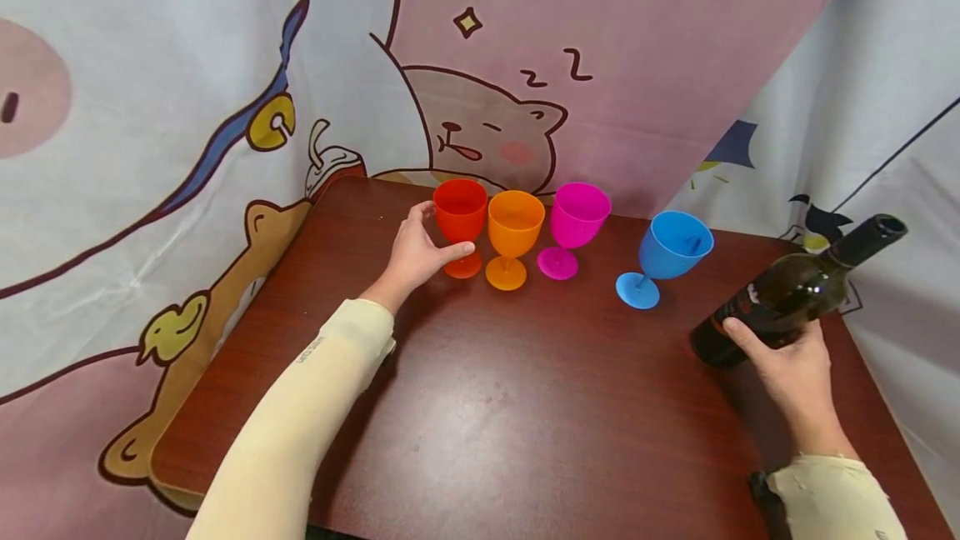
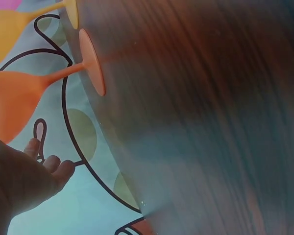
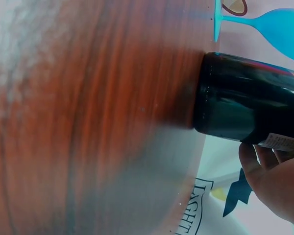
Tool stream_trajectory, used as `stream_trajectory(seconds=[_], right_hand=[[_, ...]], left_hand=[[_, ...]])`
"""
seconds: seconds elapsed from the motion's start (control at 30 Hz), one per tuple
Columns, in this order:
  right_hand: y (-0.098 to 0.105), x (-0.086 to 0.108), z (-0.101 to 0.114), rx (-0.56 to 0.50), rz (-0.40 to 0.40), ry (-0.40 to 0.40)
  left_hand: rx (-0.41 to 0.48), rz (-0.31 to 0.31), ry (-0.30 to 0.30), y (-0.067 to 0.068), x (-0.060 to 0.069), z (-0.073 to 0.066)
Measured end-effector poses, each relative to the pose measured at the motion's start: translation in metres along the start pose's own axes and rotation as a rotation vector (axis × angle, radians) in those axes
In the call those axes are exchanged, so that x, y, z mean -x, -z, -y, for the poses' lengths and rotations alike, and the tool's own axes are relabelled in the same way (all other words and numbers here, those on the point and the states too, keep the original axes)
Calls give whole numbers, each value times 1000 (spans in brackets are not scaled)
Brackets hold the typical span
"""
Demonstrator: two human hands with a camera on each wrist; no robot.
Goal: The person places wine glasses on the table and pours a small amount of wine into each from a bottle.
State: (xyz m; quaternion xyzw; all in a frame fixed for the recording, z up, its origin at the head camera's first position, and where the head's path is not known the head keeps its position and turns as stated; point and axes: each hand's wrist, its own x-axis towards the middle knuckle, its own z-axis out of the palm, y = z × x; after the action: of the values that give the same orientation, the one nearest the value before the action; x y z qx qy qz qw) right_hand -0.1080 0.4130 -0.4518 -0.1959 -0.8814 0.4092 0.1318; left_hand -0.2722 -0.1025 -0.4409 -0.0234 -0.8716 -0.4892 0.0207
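Where the right hand (image 1: pixel 798 369) met the dark bottle (image 1: pixel 798 290), at the right of the worktop (image 1: pixel 480 390), we saw its grip wrapped about the body, thumb across the near side; we could not tell whether the base touched the surface beneath. We judged the bottle to be glass: stiff, smooth, rather heavy and breakable, best held around its broad body, the narrow neck being a poorer hold. At the row's left end, the left hand (image 1: pixel 415 255) lay beside the red goblet (image 1: pixel 459 226), its grip wide, thumb in front of the stem; contact was uncertain. We took this goblet for light, stiff plastic, easily tipped, best taken by bowl or stem. Just beside it stood the orange goblet (image 1: pixel 514 233), which we thought left the thumb little room; next came the pink goblet (image 1: pixel 576 223), then the blue goblet (image 1: pixel 667 252), set apart toward the bottle. Behind them hung a printed cloth (image 1: pixel 637 40).
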Motion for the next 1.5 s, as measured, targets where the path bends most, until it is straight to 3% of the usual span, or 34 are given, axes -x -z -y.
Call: stream_trajectory(seconds=[0.77,1.03,1.5], right_hand=[[0,-3,2,1,-18,-16],[-1,-2,3,7,5,-50],[-2,-1,3,1,12,-80]], left_hand=[[11,-24,-20,-10,-6,-3],[78,-66,-52,-11,-8,-9],[113,-66,-66,-11,-12,-17]])
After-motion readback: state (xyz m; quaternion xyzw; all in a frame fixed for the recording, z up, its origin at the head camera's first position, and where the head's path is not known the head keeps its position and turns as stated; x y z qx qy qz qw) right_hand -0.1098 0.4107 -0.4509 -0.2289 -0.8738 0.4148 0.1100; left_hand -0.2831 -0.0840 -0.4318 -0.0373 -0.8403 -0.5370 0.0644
